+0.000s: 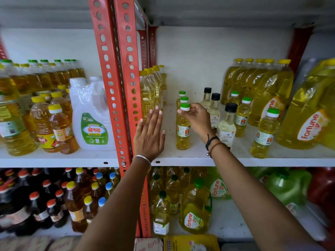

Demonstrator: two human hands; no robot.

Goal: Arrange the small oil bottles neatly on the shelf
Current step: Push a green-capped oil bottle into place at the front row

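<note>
On the white shelf [199,156], three small green-capped oil bottles stand in a row running back from the front one [183,136]. My right hand [196,117] pinches that front bottle at its neck, just under the cap. My left hand [150,134] hovers flat with fingers spread, left of the row and in front of a tall yellow-capped bottle [147,93]. More small green-capped bottles [264,133] stand loose to the right, along with three black-capped clear bottles [226,124].
A red perforated upright [119,78] divides the shelf just left of my left hand. Large Fortune oil jugs [306,113] crowd the right end. A white jug [92,116] and amber bottles fill the left bay. Lower shelves hold many bottles.
</note>
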